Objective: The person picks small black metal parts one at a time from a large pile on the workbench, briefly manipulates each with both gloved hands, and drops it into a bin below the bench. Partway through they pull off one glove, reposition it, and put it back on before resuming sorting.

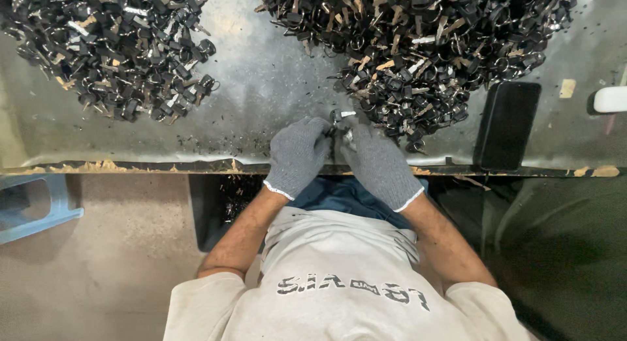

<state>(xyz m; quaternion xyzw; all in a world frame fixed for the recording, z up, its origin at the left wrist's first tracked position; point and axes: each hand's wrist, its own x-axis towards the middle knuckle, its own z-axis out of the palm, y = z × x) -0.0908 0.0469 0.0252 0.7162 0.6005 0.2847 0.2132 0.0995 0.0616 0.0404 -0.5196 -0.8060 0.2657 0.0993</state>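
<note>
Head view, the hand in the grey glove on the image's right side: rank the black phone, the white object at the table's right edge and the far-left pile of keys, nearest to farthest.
Measured from the gloved hand on the image's right:
1. Black phone, lying flat just right of it, near the table edge.
2. White object, farther right, cut off by the frame's edge.
3. Far-left pile of keys, across the table at upper left, beyond the other gloved hand.

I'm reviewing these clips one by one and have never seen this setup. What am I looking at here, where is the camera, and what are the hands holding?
There is no machine. One camera, worn on the person's head, looks straight down. The left hand and right hand wear grey knit gloves and meet at the edge of a grey metal table, together gripping a small black and silver piece, too small to identify. On the table lie two heaps of small black parts, a left heap and a right heap, plus a black phone.
</note>
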